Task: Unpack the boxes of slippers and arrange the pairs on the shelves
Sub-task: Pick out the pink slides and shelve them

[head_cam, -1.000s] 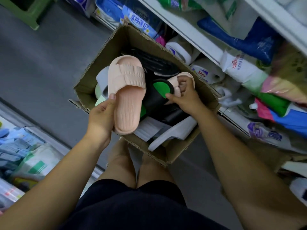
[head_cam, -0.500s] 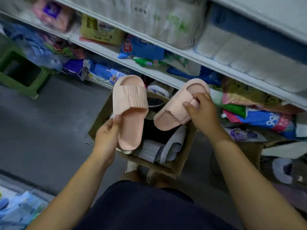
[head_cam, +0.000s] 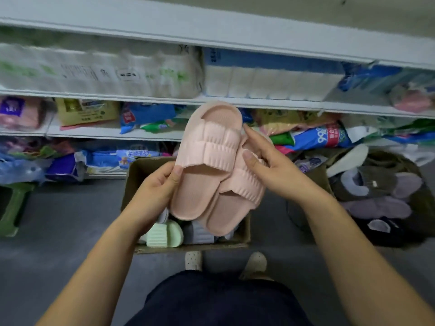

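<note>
Two pale pink slippers are held together above the open cardboard box [head_cam: 131, 182] on the floor. The upper pink slipper [head_cam: 207, 161] overlaps the second pink slipper [head_cam: 235, 203], which sits slightly lower and to the right. My left hand [head_cam: 153, 191] grips the left edge of the upper one, thumb on its strap. My right hand [head_cam: 270, 165] holds the second one at its strap from the right. Inside the box lie a mint green slipper [head_cam: 164, 234] and a grey slipper [head_cam: 200, 234].
White shelves [head_cam: 259, 103] ahead are packed with tissue packs and bagged goods. A pile of dark and purple fuzzy slippers [head_cam: 381, 198] lies on the floor at the right. A green stool [head_cam: 11, 208] stands at the left. My feet are just behind the box.
The right hand drew the second pink slipper out of the box and brought it against the first. Both slippers rose, and the view tilted up toward the shelves.
</note>
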Available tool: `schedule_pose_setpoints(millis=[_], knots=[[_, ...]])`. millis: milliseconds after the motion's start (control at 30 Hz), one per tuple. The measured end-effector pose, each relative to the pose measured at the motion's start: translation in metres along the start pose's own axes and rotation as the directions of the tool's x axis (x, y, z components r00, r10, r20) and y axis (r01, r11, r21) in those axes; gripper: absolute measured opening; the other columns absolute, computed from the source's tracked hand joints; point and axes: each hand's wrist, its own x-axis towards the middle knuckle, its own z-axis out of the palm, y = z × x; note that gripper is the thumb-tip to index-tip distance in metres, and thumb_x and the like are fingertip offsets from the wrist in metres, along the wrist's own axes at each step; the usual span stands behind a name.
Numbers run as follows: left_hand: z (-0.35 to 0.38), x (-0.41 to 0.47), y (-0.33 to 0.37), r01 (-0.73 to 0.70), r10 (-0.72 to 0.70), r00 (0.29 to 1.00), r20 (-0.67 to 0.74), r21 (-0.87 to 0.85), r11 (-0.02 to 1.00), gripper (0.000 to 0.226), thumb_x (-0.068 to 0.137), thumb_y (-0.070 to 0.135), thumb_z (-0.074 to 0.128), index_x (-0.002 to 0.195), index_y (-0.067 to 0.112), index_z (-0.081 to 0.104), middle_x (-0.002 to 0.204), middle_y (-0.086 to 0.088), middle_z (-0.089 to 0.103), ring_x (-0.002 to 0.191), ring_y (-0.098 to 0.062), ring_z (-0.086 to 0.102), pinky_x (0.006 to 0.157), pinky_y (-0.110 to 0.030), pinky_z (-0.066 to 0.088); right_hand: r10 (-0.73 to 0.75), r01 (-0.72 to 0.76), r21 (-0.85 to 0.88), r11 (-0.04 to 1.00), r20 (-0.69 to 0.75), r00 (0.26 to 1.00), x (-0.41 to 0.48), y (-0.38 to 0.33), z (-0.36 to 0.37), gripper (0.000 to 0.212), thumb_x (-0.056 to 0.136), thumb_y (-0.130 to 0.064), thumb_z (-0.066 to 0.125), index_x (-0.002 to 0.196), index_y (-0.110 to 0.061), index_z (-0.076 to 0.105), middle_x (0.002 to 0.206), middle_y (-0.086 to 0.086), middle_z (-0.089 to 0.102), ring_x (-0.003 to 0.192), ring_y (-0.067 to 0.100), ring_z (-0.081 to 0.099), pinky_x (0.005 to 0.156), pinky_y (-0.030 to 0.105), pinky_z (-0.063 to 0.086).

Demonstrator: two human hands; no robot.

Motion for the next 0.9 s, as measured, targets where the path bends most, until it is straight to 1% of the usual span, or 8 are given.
schedule_pose_setpoints(millis=[100,233,467,600,667,733,833,900], knots=[[0.026,0.002,0.0,-0.003,-0.002,0.996,0.094,0.047,0.999,0.036,0.101,0.051,0.044,0.124,0.033,0.066,0.117,0.011,0.072,0.108,-0.004,0.066,0.087,-0.029,0.049,0.015,-0.016,-0.055,0.998,-0.03,0.999,-0.022,0.014,-0.023,0.058,0.103,-0.032,0.052,0.152,-0.047,0.025,0.15,-0.023,0.034,0.137,-0.009,0.028,0.111,0.017,0.023],[0.071,0.01,0.003,-0.036,0.017,0.985,0.172,0.11,0.993,0.04,0.096,0.059,0.049,0.129,0.04,0.063,0.132,0.011,0.066,0.127,-0.009,0.057,0.105,-0.038,0.043,0.045,-0.05,-0.049,0.998,-0.093,0.995,-0.053,0.043,-0.059,0.049,0.101,-0.035,0.054,0.146,-0.047,0.036,0.151,-0.012,0.039,0.138,0.005,0.038,0.115,0.032,0.032],[0.22,0.015,0.003,-0.08,0.085,0.972,-0.218,0.032,0.996,0.023,0.094,0.046,0.064,0.114,0.034,0.069,0.112,0.011,0.072,0.109,-0.012,0.065,0.08,-0.026,0.047,0.158,-0.029,0.306,0.952,-0.408,0.899,-0.111,0.102,-0.126,0.015,0.097,-0.026,0.065,0.11,-0.02,0.062,0.109,0.003,0.068,0.099,0.007,0.063,0.095,0.032,0.048],[0.316,0.012,0.011,0.098,-0.132,0.927,-0.352,-0.114,0.989,0.097,0.072,0.076,0.069,0.149,0.028,0.034,0.148,-0.002,0.045,0.125,-0.021,0.052,0.104,-0.045,0.048,0.2,-0.003,0.379,0.925,-0.482,0.853,-0.151,0.132,-0.174,0.01,0.095,-0.026,0.067,0.104,-0.023,0.063,0.102,0.002,0.07,0.092,0.006,0.063,0.084,0.025,0.049],[0.355,0.009,0.019,0.207,-0.247,0.851,-0.463,-0.137,0.969,0.11,0.067,0.079,0.072,0.151,0.032,0.021,0.156,-0.009,0.03,0.133,-0.029,0.043,0.11,-0.046,0.04,0.168,0.035,0.359,0.933,-0.518,0.839,-0.167,0.14,-0.198,0.007,0.095,-0.026,0.068,0.1,-0.025,0.063,0.095,-0.003,0.069,0.086,0.004,0.062,0.077,0.019,0.046],[0.388,-0.006,0.03,0.207,-0.245,0.801,-0.547,-0.131,0.969,0.091,0.079,0.068,0.071,0.146,0.021,0.03,0.149,-0.006,0.035,0.13,-0.025,0.043,0.1,-0.035,0.04,0.13,0.074,0.34,0.938,-0.541,0.831,-0.179,0.145,-0.218,0.005,0.095,-0.024,0.068,0.098,-0.023,0.064,0.091,-0.007,0.068,0.083,0.001,0.06,0.075,0.015,0.045],[0.425,-0.024,0.046,-0.019,-0.071,0.923,-0.379,-0.229,0.973,0.043,0.095,0.058,0.055,0.121,0.025,0.063,0.121,0.01,0.065,0.117,-0.01,0.059,0.084,-0.021,0.043,0.087,0.123,0.334,0.935,-0.551,0.83,-0.189,0.145,-0.239,0.012,0.096,-0.022,0.066,0.103,-0.013,0.064,0.09,-0.004,0.066,0.08,0.001,0.057,0.074,0.014,0.044],[0.439,-0.033,0.062,-0.125,0.058,0.955,-0.292,-0.217,0.968,0.037,0.099,0.057,0.046,0.116,0.031,0.068,0.112,0.015,0.073,0.11,-0.004,0.066,0.084,-0.018,0.048,0.072,0.161,0.351,0.922,-0.566,0.821,-0.192,0.144,-0.247,0.015,0.097,-0.021,0.065,0.104,-0.008,0.063,0.09,-0.001,0.065,0.08,0.004,0.057,0.075,0.017,0.045]])
